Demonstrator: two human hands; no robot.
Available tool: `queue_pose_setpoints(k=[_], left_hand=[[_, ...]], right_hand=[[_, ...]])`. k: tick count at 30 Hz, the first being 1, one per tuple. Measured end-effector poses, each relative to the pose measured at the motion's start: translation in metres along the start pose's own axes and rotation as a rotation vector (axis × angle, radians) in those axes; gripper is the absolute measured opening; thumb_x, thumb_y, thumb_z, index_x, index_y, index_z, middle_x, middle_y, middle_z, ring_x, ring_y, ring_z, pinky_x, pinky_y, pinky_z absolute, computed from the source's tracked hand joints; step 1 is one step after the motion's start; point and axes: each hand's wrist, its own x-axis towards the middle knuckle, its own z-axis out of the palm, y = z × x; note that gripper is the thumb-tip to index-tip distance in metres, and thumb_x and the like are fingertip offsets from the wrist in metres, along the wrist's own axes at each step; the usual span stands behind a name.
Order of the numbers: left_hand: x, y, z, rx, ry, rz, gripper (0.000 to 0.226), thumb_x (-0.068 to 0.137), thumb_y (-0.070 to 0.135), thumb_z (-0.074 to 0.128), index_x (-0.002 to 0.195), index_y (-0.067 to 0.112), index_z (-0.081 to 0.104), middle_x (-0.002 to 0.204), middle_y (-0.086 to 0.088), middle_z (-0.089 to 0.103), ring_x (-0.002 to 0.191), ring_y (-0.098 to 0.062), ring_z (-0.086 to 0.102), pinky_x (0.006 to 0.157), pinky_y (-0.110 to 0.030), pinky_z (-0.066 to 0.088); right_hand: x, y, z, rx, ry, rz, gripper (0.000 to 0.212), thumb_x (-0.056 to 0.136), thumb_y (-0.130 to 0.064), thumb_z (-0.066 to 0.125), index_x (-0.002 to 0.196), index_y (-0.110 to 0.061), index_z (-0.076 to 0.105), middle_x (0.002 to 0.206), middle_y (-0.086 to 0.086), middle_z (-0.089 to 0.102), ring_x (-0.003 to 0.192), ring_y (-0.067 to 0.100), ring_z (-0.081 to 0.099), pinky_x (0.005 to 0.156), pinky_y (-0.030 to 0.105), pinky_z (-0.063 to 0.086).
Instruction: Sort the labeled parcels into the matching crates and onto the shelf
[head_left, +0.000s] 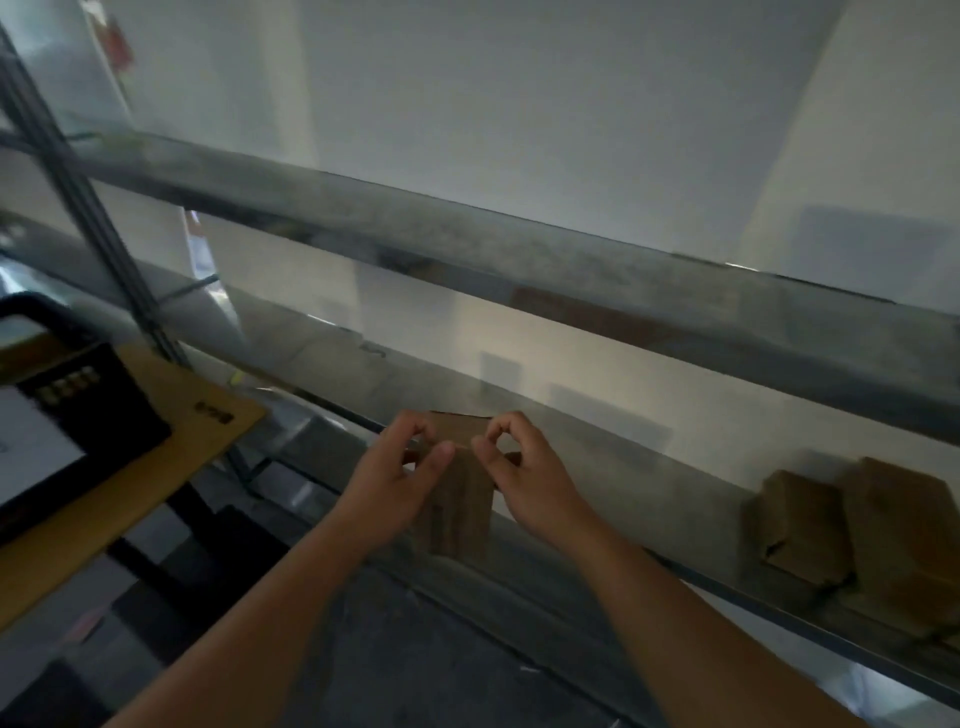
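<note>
Head-camera footage is smeared by motion, so most edges are soft. A metal shelf (597, 493) is crossed from 9 o'clock down to 4 o'clock, with an upper rail (519, 249) above it. At 4 o'clock, 2 cardboard parcels (852, 535) are stood side by side on the shelf. At the centre, a small cardboard parcel (460, 499) is held at the shelf's front edge; whether it is resting on the shelf cannot be told. It is pinched at its top by the left hand (400, 478) and the right hand (524, 478), each with thumb and forefinger curled into a ring and the other fingers bent.

A drop is judged the main risk: the parcel is gripped only by fingertips and appears to overhang the edge, so it could be tipped forward on release. No label can be read, so the match cannot be checked. At 9 o'clock a dark tablet-like device (67, 431) on a table (197, 431) is cut off. No crates are seen.
</note>
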Motion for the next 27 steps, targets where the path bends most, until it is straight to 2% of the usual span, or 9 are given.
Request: queue_pose_setpoints(k=[3, 4, 6, 9, 13, 15, 20, 24, 27], left_hand=[[-0.007, -0.006, -0.037, 0.054, 0.096, 0.005, 0.022, 0.096, 0.037, 0.060, 0.080, 0.049, 0.051, 0.083, 0.025, 0.062, 0.075, 0.006, 0.060, 0.060, -0.010, 0.046], [-0.010, -0.009, -0.049, 0.065, 0.109, 0.003, 0.022, 0.095, 0.037, 0.062, 0.080, 0.049, 0.052, 0.085, 0.027, 0.062, 0.079, 0.007, 0.061, 0.062, -0.010, 0.046], [-0.017, -0.017, -0.072, 0.064, 0.120, -0.012, 0.016, 0.092, 0.035, 0.068, 0.090, 0.046, 0.056, 0.096, 0.026, 0.065, 0.092, 0.004, 0.064, 0.068, -0.012, 0.050], [-0.030, -0.028, -0.103, 0.125, 0.132, -0.011, 0.037, 0.086, 0.036, 0.075, 0.116, 0.047, 0.057, 0.113, 0.031, 0.062, 0.107, 0.008, 0.060, 0.078, -0.011, 0.051], [-0.049, -0.033, -0.142, 0.135, 0.133, 0.008, 0.055, 0.077, 0.056, 0.072, 0.125, 0.065, 0.047, 0.120, 0.041, 0.053, 0.112, 0.016, 0.052, 0.080, -0.002, 0.047], [-0.057, -0.035, -0.156, 0.123, 0.121, 0.021, 0.061, 0.075, 0.058, 0.073, 0.130, 0.064, 0.046, 0.126, 0.035, 0.054, 0.116, 0.010, 0.054, 0.086, -0.009, 0.051], [-0.075, -0.041, -0.182, 0.133, 0.162, 0.039, 0.076, 0.080, 0.025, 0.084, 0.140, 0.053, 0.048, 0.153, 0.014, 0.040, 0.144, -0.006, 0.036, 0.109, -0.037, 0.048], [-0.087, -0.039, -0.193, 0.143, 0.224, 0.015, 0.076, 0.079, 0.018, 0.085, 0.144, 0.035, 0.051, 0.156, 0.009, 0.036, 0.148, -0.008, 0.029, 0.112, -0.041, 0.045], [-0.091, -0.035, -0.200, 0.104, 0.281, 0.021, 0.078, 0.076, 0.013, 0.086, 0.142, 0.030, 0.049, 0.148, 0.012, 0.045, 0.138, -0.007, 0.043, 0.107, -0.037, 0.049]], right_hand=[[0.012, -0.024, 0.033, 0.025, -0.082, -0.009, 0.032, 0.088, -0.074, 0.058, 0.118, -0.066, 0.048, 0.119, -0.050, 0.052, 0.104, -0.023, 0.054, 0.079, 0.005, 0.047], [0.015, -0.030, 0.045, 0.032, -0.127, -0.006, 0.036, 0.092, -0.070, 0.059, 0.126, -0.065, 0.048, 0.128, -0.045, 0.052, 0.115, -0.019, 0.053, 0.087, 0.009, 0.049], [0.020, -0.041, 0.068, 0.054, -0.202, 0.023, 0.042, 0.100, -0.056, 0.061, 0.140, -0.057, 0.049, 0.147, -0.021, 0.052, 0.132, 0.006, 0.054, 0.105, 0.035, 0.054], [0.022, -0.056, 0.097, 0.134, -0.258, 0.038, 0.053, 0.100, -0.036, 0.070, 0.144, -0.057, 0.048, 0.148, -0.015, 0.053, 0.134, 0.015, 0.054, 0.105, 0.051, 0.055], [0.025, -0.069, 0.125, 0.141, -0.306, -0.062, 0.067, 0.092, -0.031, 0.080, 0.145, -0.057, 0.047, 0.149, -0.015, 0.052, 0.134, 0.013, 0.055, 0.104, 0.043, 0.057], [0.026, -0.074, 0.137, 0.131, -0.352, -0.094, 0.080, 0.091, -0.026, 0.082, 0.153, -0.053, 0.039, 0.157, -0.010, 0.044, 0.139, 0.016, 0.051, 0.106, 0.043, 0.056], [0.031, -0.088, 0.162, 0.097, -0.414, -0.167, 0.095, 0.086, -0.019, 0.087, 0.156, -0.054, 0.033, 0.163, -0.009, 0.035, 0.141, 0.014, 0.048, 0.107, 0.037, 0.055], [0.040, -0.097, 0.176, 0.070, -0.455, -0.197, 0.102, 0.082, -0.023, 0.090, 0.143, -0.076, 0.029, 0.161, -0.011, 0.034, 0.139, 0.013, 0.049, 0.098, 0.029, 0.058], [0.049, -0.099, 0.184, 0.056, -0.442, -0.197, 0.119, 0.071, -0.036, 0.096, 0.147, -0.077, 0.013, 0.156, -0.017, 0.038, 0.136, 0.005, 0.049, 0.094, 0.024, 0.058]])
